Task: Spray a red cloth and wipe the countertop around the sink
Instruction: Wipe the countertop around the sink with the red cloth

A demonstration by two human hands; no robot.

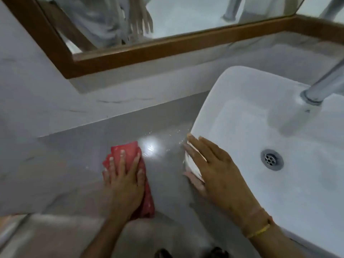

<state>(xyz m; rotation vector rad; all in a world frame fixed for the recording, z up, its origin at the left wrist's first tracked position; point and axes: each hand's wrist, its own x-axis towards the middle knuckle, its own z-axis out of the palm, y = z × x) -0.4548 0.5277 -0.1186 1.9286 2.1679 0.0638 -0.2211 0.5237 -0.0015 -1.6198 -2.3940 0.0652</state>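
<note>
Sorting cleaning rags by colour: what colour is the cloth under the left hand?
Red, with faint pale specks; the cloth shows in the head view.

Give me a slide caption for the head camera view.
Left hand presses a red cloth flat on the grey countertop while the right hand rests on the sink rim.

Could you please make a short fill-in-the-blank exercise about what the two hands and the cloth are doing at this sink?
1. The left hand presses a cloth of ____ colour flat on the countertop.
2. The right hand rests on the rim of the white ____.
3. The drain lies in the basin, to the ____ of the right hand.
4. A thin bangle sits on the ____ wrist.

Missing words: red; sink; right; right
</note>
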